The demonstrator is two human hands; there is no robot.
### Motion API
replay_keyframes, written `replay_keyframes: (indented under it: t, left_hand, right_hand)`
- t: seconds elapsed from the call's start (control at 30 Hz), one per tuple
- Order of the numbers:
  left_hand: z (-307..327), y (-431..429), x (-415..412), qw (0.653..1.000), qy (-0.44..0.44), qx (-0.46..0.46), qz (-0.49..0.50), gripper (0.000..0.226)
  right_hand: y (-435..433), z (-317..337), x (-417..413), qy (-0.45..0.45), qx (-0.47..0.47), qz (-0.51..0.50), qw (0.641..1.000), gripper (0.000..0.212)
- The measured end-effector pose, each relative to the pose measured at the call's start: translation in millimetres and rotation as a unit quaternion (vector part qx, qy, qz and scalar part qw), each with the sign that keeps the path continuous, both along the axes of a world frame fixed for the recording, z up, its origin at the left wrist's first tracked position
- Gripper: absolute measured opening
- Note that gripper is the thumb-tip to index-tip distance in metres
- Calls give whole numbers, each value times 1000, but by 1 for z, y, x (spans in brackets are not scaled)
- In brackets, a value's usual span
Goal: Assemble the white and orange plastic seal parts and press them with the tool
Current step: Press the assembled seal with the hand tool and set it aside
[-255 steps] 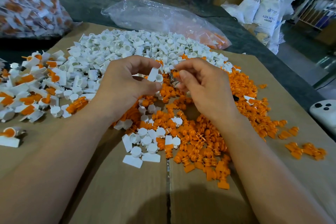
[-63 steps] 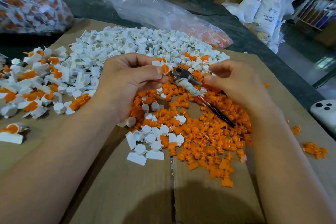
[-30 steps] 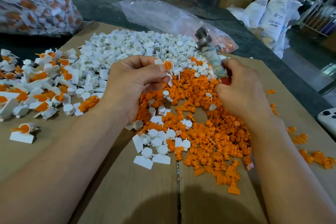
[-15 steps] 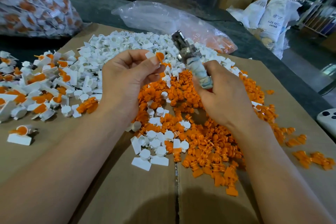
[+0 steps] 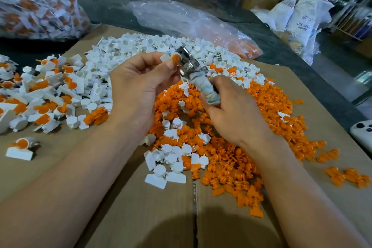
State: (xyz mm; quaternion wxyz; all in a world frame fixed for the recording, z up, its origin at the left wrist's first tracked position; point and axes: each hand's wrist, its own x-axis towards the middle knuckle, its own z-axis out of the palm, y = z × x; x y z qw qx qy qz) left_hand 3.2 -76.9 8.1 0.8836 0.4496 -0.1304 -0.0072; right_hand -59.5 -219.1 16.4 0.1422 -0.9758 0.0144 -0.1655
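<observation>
Pinching seal (image 5: pixel 172 59) (left hand (image 5: pixel 138 84)) against tool (image 5: pixel 193 69)

Left hand (image 5: pixel 138 84) pinching white-and-orange seal (image 5: pixel 171 59), right hand (image 5: pixel 231 115) gripping tool (image 5: pixel 193 68) against it

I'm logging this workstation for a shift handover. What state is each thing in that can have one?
tool, raised and tilted, wrapped handle gripped by right hand.
seal, orange part seated in white part, pinched by left hand, at the tool's metal head.
clear bag, lying slumped, few orange parts inside.
large bag, bulging with white and orange pieces.
</observation>
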Motion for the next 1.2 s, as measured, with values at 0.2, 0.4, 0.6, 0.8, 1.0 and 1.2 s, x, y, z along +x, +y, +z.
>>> replay_keyframes:
  t: [0.2,0.4,0.6,0.8,1.0,1.2]
  left_hand:
    - [-1,-1,-2,1000,0,10,-8,8]
    - [0,0,-3,1000,-5,23,5,6]
    - [-1,-1,-2,999,4,34,19,10]
    - [-1,0,-1,1000,0,26,12,6]
    - [-1,2,-2,999,-11,42,18,12]
    - [-1,1,-2,998,-9,47,29,15]
  right_hand:
    - [4,1,-2,-8,-18,3,1000,16]
    - [5,3,-2,-31,-59,8,998,15]
    - [3,-1,-1,9,7,30,999,16]
    - [4,-1,0,37,53,59,996,14]
    - [6,0,-1,55,85,72,992,14]
    - [7,-1,1,60,76,65,993,15]
